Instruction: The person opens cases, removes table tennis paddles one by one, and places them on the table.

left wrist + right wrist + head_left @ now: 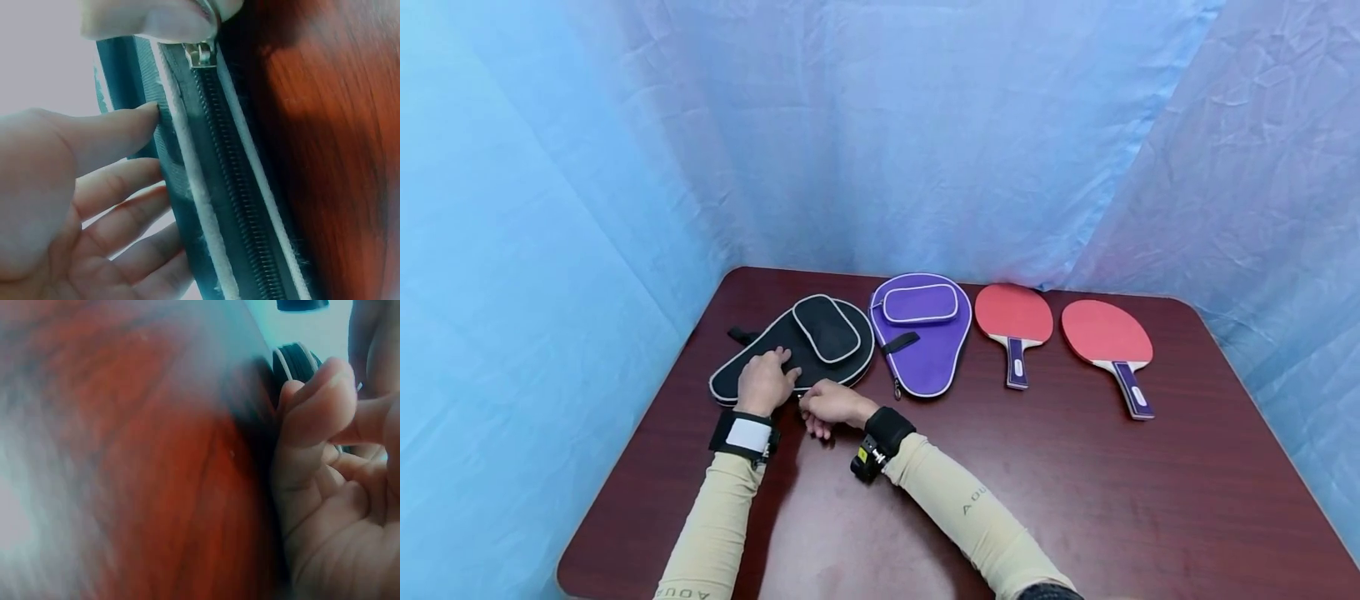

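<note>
A black paddle case (760,358) with white piping and a small raised pocket (827,329) lies on the table at the left. My left hand (765,382) rests on it; in the left wrist view its thumb and fingers (119,181) press along the case's side, fairly straight. Beside it, at the case's near edge, my right hand (838,403) pinches the zipper pull between thumb and finger. The metal zipper slider (201,55) sits just below those fingertips, with meshed teeth (237,181) running down from it. In the right wrist view the curled right hand (331,487) hides the pull.
A purple paddle case (925,354) lies just right of the black one. Farther right are two red table tennis paddles, one (1015,312) near the purple case and another (1105,332) beyond it. Blue curtains (880,142) hang behind the dark wooden table (1075,500).
</note>
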`<state>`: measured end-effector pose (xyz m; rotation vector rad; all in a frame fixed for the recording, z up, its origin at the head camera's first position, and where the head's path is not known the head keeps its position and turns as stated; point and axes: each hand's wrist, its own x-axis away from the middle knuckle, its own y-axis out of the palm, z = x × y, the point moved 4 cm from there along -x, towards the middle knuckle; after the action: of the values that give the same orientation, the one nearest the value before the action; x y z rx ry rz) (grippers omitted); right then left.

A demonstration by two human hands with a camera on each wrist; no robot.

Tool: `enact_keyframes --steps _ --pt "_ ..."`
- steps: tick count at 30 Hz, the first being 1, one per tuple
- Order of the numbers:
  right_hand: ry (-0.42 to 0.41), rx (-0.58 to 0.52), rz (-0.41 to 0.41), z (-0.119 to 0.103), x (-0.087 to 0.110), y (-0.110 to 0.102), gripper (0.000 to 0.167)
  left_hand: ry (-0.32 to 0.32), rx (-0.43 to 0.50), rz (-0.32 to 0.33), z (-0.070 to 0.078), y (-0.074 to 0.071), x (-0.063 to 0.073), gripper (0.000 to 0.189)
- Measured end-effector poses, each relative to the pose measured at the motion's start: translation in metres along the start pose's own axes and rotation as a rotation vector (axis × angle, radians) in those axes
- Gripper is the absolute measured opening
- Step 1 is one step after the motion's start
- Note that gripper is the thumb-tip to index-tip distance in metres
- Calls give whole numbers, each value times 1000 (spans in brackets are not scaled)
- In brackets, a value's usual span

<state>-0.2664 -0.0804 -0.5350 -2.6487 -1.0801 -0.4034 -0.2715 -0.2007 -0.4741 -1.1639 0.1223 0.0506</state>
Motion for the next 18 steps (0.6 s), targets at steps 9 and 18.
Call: enact_keyframes --steps 9,18 --pt "125 67 63 10 15 -41 31 41 72 -22 10 2 -2 43" --pt "161 203 407 2 32 -81 30 156 70 -146 27 6 -3 45"
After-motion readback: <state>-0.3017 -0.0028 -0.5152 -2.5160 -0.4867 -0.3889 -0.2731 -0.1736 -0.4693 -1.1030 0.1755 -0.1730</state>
